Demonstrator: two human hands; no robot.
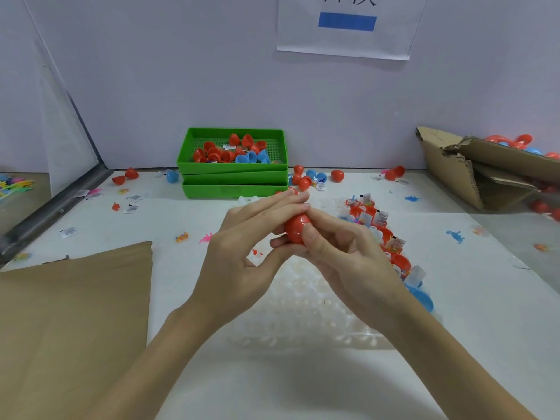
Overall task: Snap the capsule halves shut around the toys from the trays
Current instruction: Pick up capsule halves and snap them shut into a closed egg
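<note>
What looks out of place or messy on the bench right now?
Several things are strewn about: loose red and blue capsules lie on the table beside the stacked green trays, small toys such as a blue dinosaur are scattered, and the torn cardboard box at right lies tipped, capsules spilling out.

A flat brown cardboard sheet [75, 313] lies on the white table [454, 344] at the near left. A torn cardboard box [472, 168] sits at the far right — tilted, its flaps open. A paper sign [345, 25] — bearing a blue bar — hangs on the back wall [181, 71].
</note>
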